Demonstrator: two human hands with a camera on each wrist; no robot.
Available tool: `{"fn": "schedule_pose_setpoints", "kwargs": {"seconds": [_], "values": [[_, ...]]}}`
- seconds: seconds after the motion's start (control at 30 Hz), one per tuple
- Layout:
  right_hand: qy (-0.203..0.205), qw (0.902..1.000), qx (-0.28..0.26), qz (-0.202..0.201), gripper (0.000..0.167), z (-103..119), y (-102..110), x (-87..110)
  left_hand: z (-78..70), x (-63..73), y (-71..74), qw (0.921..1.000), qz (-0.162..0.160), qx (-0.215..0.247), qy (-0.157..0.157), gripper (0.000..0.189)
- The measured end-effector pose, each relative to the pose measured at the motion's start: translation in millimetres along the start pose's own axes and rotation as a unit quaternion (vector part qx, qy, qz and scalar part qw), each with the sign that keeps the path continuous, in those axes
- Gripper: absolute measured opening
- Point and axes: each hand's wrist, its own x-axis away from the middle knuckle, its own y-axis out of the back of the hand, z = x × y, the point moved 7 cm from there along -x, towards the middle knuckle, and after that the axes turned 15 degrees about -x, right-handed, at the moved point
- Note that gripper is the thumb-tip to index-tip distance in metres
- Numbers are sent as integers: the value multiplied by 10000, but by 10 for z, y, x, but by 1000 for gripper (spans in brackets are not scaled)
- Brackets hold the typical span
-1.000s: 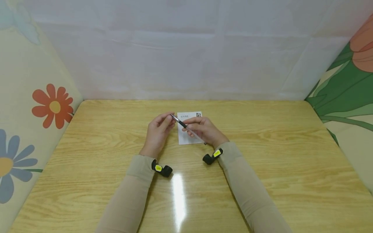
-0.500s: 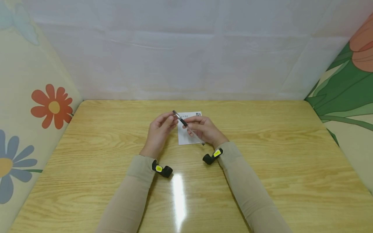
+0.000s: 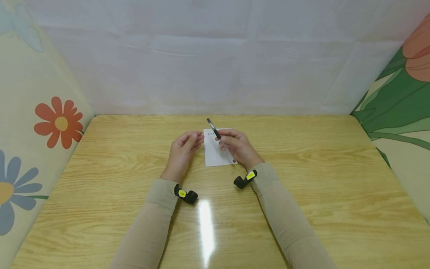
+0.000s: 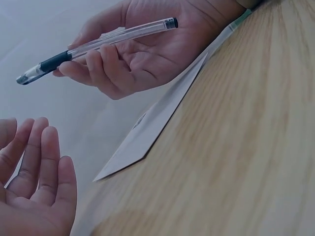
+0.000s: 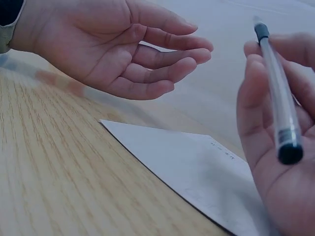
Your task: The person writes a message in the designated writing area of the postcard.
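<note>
My right hand (image 3: 237, 146) pinches a clear-barrelled pen (image 4: 118, 38) at its black grip, between thumb and fingers. The pen's capped end tilts up and away to the left, and its black end plug (image 5: 290, 152) points back toward the wrist. My left hand (image 3: 183, 151) stands to the left of the pen, palm turned inward, fingers relaxed and holding nothing. Beneath the hands a white sheet of paper (image 3: 215, 157) lies on the table, with a short line of writing near its top edge. The right hand covers part of its right side.
The wooden table (image 3: 100, 168) spreads around the paper on all sides. A white cloth backdrop (image 3: 215, 67) rises behind its far edge. Flower-painted panels stand at the left (image 3: 60, 123) and right (image 3: 403, 104). Each sleeve cuff carries a black wrist camera (image 3: 186, 195).
The left fingers have come off the capped end of the pen. The right hand has turned the pen steeper, its capped end swinging up and to the right. The paper stays in place.
</note>
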Motion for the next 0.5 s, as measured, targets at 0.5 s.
{"fn": "schedule_pose_setpoints", "kwargs": {"seconds": [0.5], "values": [[1463,9848,364,-859,37,221,182,27,67,-15,80,9998,-2,-190,61,36]]}}
